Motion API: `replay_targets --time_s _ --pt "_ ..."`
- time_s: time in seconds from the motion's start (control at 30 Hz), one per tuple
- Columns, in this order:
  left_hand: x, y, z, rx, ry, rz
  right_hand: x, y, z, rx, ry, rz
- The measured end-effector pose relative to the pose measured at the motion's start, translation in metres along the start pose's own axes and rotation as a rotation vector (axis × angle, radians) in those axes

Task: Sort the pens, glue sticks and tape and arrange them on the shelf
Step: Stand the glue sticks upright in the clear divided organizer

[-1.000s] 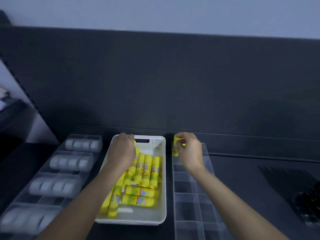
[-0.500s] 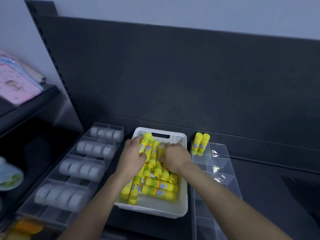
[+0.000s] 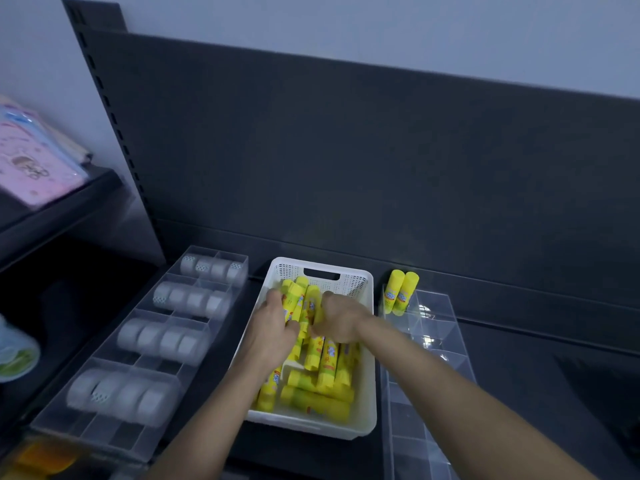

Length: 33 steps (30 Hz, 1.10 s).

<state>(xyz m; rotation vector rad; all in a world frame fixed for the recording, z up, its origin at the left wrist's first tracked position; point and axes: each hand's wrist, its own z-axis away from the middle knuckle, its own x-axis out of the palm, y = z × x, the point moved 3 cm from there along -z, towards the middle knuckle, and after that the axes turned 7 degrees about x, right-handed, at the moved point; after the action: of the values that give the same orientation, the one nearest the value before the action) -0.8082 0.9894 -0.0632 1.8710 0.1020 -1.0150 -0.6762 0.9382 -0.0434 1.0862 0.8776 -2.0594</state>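
A white basket (image 3: 365, 393) on the dark shelf holds several yellow glue sticks (image 3: 317, 398). My left hand (image 3: 273, 327) grips two or three glue sticks (image 3: 294, 299) at the basket's far end, their tops sticking up past my fingers. My right hand (image 3: 341, 318) reaches into the basket beside it with fingers curled on another glue stick. Two glue sticks (image 3: 400, 296) stand upright in the far compartment of a clear divided tray (image 3: 440, 344) right of the basket. Left of the basket, a clear organiser (image 3: 104, 434) holds rows of tape rolls (image 3: 188, 299).
The dark back panel (image 3: 381, 168) rises behind the trays. A neighbouring shelf at the left carries pink packets (image 3: 31, 168). A round green and white container (image 3: 14, 355) sits at the far left, and orange items (image 3: 41, 459) show at the bottom left.
My right hand has left the clear tray, where two glue sticks now stand, and come back into the basket. My left hand now holds a bundle of sticks. The view has shifted left.
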Motion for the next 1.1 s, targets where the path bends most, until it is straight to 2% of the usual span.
replay_targets --time_s 0.1,0.27,0.37,0.47,0.6,0.77,0.93,1.1 --pt "0.000 -0.001 -0.001 -0.007 0.010 0.008 0.007 0.002 0.002 0.003 -0.003 -0.113" --pt "0.001 0.000 -0.001 0.057 0.044 0.030 0.008 0.010 0.005 0.120 0.003 -0.591" --pt "0.000 -0.001 0.000 0.104 0.040 0.067 -0.003 0.015 0.011 0.072 0.049 -0.762" --pt "0.000 0.008 -0.001 0.109 0.029 0.236 -0.019 0.025 0.021 -0.003 0.114 -0.885" --pt "0.005 0.038 -0.015 0.215 0.023 0.328 -0.043 0.048 0.039 -0.086 0.244 -0.900" --pt "0.015 0.079 -0.026 0.297 -0.038 0.414 -0.076 0.095 0.065 -0.050 0.429 -0.976" --pt "0.030 0.111 -0.031 0.215 -0.112 0.477 -0.096 0.146 0.080 -0.014 0.603 -0.993" --pt "0.056 0.136 -0.044 0.268 -0.244 0.225 -0.092 0.182 0.069 0.111 0.710 -0.716"
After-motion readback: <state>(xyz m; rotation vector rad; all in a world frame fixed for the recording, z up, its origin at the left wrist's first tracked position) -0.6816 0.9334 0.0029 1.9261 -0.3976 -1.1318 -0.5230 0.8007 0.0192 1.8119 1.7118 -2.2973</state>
